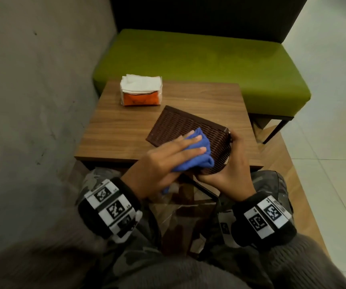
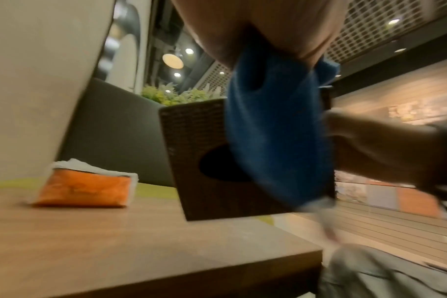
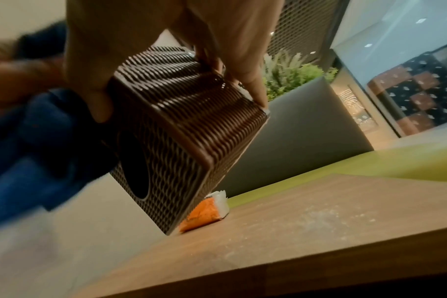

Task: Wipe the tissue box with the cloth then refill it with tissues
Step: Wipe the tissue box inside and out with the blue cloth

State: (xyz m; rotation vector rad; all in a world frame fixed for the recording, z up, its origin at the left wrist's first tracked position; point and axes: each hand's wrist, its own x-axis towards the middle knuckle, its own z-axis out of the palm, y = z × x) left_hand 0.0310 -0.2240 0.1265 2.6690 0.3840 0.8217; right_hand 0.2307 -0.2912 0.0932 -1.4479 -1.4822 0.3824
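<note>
A brown woven tissue box (image 1: 180,126) stands tilted on the wooden table (image 1: 122,126), its far edge down and its near end raised. My right hand (image 1: 228,161) grips that raised near end, thumb and fingers curled round the corner (image 3: 186,121). My left hand (image 1: 188,147) lies flat with straight fingers on a bunched blue cloth (image 1: 201,157), pressing it against the box's upper face. The cloth (image 2: 276,141) hangs over the side with the oval opening (image 2: 217,165). An orange tissue pack (image 1: 140,90) with white tissues showing sits at the table's back left.
A green bench seat (image 1: 188,57) with a dark backrest stands just behind the table. A grey wall (image 1: 32,90) runs along the left. Pale dust or crumbs (image 3: 327,219) lie on the table's right part. My knees are below the near edge.
</note>
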